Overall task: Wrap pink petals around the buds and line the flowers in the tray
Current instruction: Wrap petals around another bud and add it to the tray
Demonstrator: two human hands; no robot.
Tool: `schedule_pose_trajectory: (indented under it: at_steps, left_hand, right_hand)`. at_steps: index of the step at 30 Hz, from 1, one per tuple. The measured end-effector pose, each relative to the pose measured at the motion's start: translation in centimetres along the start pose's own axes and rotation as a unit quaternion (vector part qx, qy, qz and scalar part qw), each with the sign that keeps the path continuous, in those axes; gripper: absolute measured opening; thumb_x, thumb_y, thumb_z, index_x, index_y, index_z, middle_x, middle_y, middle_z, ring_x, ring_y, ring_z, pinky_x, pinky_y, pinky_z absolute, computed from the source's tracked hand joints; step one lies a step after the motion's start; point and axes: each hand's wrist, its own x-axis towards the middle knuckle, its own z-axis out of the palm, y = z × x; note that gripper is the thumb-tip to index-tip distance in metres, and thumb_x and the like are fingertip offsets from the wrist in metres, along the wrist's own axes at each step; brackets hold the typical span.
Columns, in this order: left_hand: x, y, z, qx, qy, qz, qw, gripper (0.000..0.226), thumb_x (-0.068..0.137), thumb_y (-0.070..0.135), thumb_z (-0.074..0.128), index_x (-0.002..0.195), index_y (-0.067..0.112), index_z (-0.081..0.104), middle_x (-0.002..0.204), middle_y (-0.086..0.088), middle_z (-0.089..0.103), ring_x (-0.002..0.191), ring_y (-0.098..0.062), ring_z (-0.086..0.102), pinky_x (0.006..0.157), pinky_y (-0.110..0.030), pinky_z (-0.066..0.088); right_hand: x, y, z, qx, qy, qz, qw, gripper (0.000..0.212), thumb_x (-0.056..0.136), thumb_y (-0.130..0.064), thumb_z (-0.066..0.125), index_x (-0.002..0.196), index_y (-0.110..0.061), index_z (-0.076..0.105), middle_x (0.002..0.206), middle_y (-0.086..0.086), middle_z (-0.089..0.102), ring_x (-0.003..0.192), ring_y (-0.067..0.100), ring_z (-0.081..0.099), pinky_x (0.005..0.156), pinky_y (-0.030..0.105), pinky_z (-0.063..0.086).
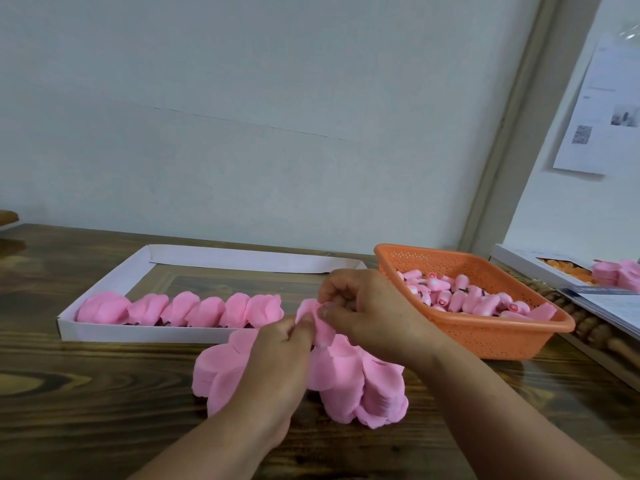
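A pink flower (317, 318) is held at the centre of a dark wooden table (86, 386), pinched between the left hand (282, 344) and the right hand (360, 315); thumbs and curled fingertips of both are clamped on its petals. Whether a bud is inside cannot be told. Directly below the hands, stacks of loose pink petals (346, 386) are spread out, partly covered by the left wrist. At ten o'clock, a shallow white tray (104, 289) is laid lengthwise left to right, and six finished flowers (180, 310) are lined along its near wall in one row running the same way; the far half of the tray is seen bare. At two o'clock, just beside the right hand, an orange perforated basket (485, 337) is filled with pink buds (460, 297) lying every way. Further petals and papers are seen at the table's right edge (614, 275).
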Motion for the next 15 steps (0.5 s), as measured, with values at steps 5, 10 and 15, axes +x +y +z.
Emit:
schedule_pose_trajectory:
  at_steps: [5, 10, 15]
  left_hand:
    - [-0.6, 0.6, -0.1, -0.005, -0.065, 0.038, 0.997, 0.03, 0.094, 0.025, 0.046, 0.078, 0.006, 0.063, 0.088, -0.011, 0.065, 0.093, -0.026, 0.059, 0.077, -0.031, 0.042]
    - [-0.7, 0.8, -0.2, 0.046, -0.083, 0.072, 0.993, 0.014, 0.093, 0.021, 0.058, 0.093, 0.023, 0.071, 0.089, 0.005, 0.074, 0.091, -0.01, 0.067, 0.083, -0.028, 0.052]
    - [-0.6, 0.6, -0.5, 0.04, -0.09, 0.065, 0.993, 0.018, 0.094, 0.013, 0.055, 0.093, 0.02, 0.072, 0.082, 0.006, 0.074, 0.075, -0.001, 0.066, 0.062, -0.008, 0.047]
  right_hand:
    - [0.3, 0.0, -0.3, 0.0, 0.011, 0.01, 1.0, 0.025, 0.084, -0.001, 0.057, 0.068, -0.02, 0.053, 0.057, 0.004, 0.058, 0.044, 0.01, 0.046, 0.049, 0.026, 0.041]
    - [0.5, 0.2, -0.3, 0.038, 0.035, 0.021, 0.998, 0.024, 0.083, 0.004, 0.055, 0.068, -0.014, 0.054, 0.047, -0.001, 0.051, 0.033, 0.006, 0.049, 0.038, 0.017, 0.036]
    - [0.5, 1.1, -0.5, 0.092, 0.008, 0.027, 0.995, 0.019, 0.084, 0.001, 0.061, 0.08, -0.017, 0.057, 0.041, -0.007, 0.052, 0.032, 0.008, 0.045, 0.047, 0.022, 0.04]
